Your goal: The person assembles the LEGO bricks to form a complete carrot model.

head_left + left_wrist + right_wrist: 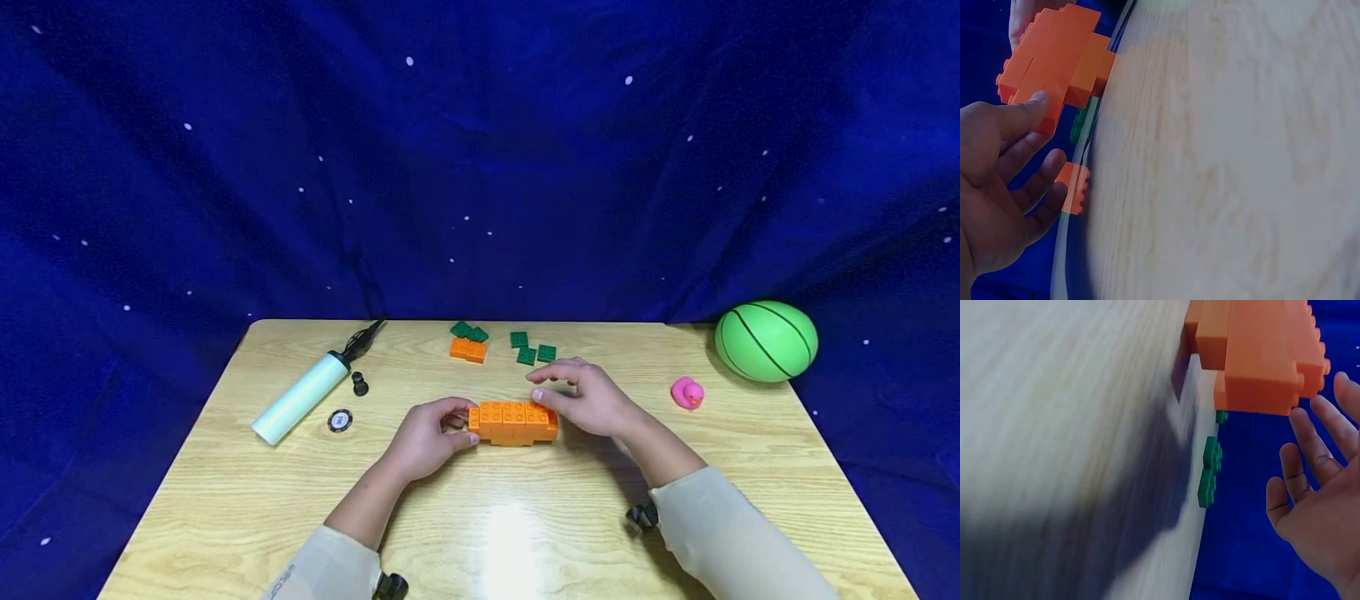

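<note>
An assembly of orange toy building bricks (495,427), stepped on its underside and studded on top, sits in the middle of the work area. At its left end my left hand (424,440) pinches it, thumb on the near side and index finger behind; the other fingers curl loosely below in the left wrist view. My right hand (591,402) hovers by the right end, fingers spread and slightly bent, gripping nothing. In the right wrist view its fingertips are close to the orange bricks (1259,356); whether the thumb touches the top cannot be told.
Loose orange bricks (468,350) and green bricks (477,334) lie behind, with several more green ones (527,357) to their right. Leftward are a pale hand pump (303,396), a black pawn-like piece (360,385) and a chip (340,421). Rightward are a pink duck (686,393) and green ball (767,342).
</note>
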`<state>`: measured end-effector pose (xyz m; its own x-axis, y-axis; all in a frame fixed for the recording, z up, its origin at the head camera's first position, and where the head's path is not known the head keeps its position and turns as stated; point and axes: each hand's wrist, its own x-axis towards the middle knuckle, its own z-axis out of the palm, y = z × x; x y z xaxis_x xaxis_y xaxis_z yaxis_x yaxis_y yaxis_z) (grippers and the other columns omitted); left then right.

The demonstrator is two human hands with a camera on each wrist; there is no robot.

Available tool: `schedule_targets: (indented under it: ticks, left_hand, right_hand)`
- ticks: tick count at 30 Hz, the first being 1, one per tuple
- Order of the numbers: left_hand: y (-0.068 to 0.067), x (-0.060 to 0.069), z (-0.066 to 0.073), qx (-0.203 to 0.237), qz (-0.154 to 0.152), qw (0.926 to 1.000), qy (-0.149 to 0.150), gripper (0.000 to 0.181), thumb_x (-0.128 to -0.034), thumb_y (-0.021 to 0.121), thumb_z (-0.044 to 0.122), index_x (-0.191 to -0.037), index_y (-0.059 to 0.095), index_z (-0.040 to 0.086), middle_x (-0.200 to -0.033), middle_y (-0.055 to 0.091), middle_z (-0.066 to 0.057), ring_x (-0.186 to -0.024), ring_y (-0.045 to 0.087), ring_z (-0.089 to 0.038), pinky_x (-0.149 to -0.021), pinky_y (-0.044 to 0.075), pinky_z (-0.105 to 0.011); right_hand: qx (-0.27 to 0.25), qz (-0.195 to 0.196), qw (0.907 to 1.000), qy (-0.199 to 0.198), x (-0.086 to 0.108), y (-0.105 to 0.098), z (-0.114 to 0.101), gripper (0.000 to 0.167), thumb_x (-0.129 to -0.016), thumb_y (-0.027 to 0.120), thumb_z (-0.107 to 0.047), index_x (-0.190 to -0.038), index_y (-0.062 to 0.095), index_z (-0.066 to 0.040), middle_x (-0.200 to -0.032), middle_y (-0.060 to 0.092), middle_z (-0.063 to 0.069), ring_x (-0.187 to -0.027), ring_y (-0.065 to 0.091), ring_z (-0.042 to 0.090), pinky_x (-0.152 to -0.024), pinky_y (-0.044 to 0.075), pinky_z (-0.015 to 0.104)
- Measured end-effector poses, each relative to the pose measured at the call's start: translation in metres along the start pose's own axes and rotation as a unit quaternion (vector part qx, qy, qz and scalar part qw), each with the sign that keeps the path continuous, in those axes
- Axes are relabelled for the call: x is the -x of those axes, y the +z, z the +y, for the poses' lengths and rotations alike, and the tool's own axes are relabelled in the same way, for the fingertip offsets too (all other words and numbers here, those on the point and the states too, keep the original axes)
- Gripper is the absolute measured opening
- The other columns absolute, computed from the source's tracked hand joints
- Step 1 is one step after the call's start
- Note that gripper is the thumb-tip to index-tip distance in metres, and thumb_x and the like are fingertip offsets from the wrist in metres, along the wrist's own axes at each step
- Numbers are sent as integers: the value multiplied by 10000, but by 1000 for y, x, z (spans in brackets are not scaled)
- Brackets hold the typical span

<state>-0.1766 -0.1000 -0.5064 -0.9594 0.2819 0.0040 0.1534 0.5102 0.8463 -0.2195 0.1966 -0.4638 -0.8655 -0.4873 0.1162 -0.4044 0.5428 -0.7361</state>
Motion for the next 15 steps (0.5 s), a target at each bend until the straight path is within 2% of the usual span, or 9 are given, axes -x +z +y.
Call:
schedule_targets:
  ticks: [4,10,15]
  left_hand:
    - [0,0,-1,-25,3,10000,5,389,-895,826,156,-1265,709,133,-1095,698,29,-986,661,-152,-880,564,-354]
    - [0,0,-1,-37,1,10000,-7,390,-897,824,167,-1269,710,142,-1099,701,32,-997,664,-166,-887,559,-368]
    - [0,0,0,-43,-6,10000,10,388,-899,822,171,-1269,709,143,-1101,703,30,-995,665,-160,-892,559,-374]
  right_hand:
    - [64,34,9996,279,-13,1,0,341,-1011,685,-387,-1304,724,-216,-1325,653,33,-1259,571,286,-1031,479,595]
    - [182,-61,9992,354,-26,6,-3,375,-1012,677,-402,-1322,712,-194,-1343,649,31,-1282,562,294,-1025,495,574]
    - [383,-80,9988,300,-35,10,-3,352,-1017,678,-360,-1314,715,-175,-1317,663,17,-1239,586,272,-1002,521,529]
